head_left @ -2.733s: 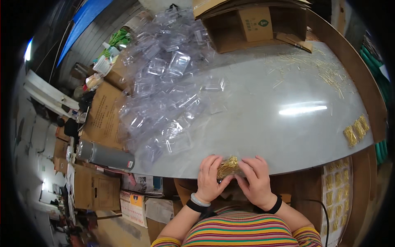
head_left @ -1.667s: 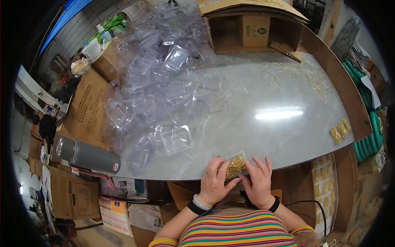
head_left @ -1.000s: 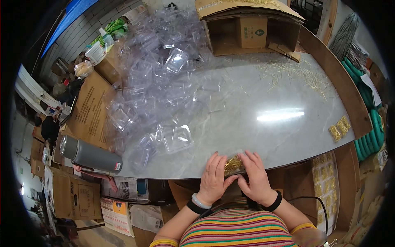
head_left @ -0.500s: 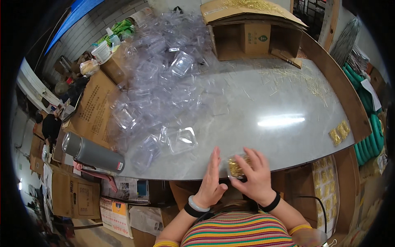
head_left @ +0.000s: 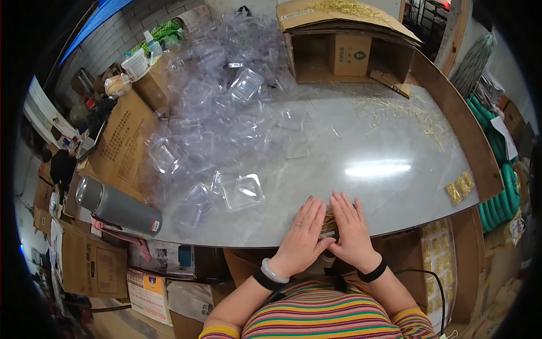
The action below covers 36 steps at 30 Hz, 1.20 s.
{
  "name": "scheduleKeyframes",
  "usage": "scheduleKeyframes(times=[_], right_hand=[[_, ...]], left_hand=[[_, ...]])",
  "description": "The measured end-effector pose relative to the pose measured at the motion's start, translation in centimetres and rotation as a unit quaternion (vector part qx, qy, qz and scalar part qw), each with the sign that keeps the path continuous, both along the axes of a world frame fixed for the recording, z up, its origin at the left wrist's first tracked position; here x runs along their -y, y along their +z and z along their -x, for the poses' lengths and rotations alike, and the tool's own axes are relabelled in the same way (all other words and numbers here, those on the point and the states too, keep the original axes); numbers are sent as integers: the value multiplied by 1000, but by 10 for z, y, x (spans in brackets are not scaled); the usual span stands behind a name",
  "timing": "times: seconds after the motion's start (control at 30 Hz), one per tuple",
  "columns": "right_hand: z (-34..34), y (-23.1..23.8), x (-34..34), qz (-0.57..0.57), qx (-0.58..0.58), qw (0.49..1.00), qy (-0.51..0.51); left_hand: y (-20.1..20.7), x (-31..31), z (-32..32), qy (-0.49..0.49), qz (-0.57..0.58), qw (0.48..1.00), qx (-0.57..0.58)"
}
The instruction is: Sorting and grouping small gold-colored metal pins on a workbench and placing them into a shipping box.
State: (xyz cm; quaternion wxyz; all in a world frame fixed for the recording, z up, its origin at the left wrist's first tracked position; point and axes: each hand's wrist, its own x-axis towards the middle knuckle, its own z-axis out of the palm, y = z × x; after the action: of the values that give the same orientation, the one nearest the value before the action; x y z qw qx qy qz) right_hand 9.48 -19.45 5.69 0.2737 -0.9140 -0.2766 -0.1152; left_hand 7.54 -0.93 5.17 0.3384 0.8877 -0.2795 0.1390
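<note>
Near the front edge of the grey table, a small clear plastic box of thin gold sticks (head_left: 328,222) sits between my two hands, mostly hidden by them. My left hand (head_left: 305,230) presses its left side with fingers long and close together. Against the right side lies my right hand (head_left: 351,233), its fingers also stretched forward. The two thumbs meet at the near side of the box. Whether its lid is closed is hidden under my hands.
Clear plastic boxes (head_left: 243,85) are heaped on the left, with an open one (head_left: 243,191) nearest. A grey flask (head_left: 118,204) lies at the left edge. Filled gold packs (head_left: 459,188) lie at right. Loose gold sticks (head_left: 420,116) scatter before a cardboard box (head_left: 350,53). A cardboard wall (head_left: 460,113) edges the right side.
My left hand has come over from upright beside the box onto its left side. My right hand has straightened its fingers along the other side. The view has shifted slightly.
</note>
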Motion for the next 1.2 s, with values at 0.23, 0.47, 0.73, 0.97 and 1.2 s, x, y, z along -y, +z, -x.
scheduleKeyframes(times=[0.23, 0.47, 0.73, 0.97, 1.2], right_hand=[[-2, -6, 14, -150, -37, 986, 69], [13, -12, 9, 2, 59, 998, 37], [9, -7, -15, -8, 44, 999, -6], [8, -3, -7, -138, -11, 990, -33], [23, -15, 5, -73, 75, 993, -55]], left_hand=[[-8, 10, -6, 8, -57, 998, -19], [-10, 5, -4, 5, -85, 996, 6], [0, -7, -5, -59, 60, 995, -54], [-10, 4, -2, 29, -31, 999, -20], [-7, 12, 1, 61, -73, 995, -4]])
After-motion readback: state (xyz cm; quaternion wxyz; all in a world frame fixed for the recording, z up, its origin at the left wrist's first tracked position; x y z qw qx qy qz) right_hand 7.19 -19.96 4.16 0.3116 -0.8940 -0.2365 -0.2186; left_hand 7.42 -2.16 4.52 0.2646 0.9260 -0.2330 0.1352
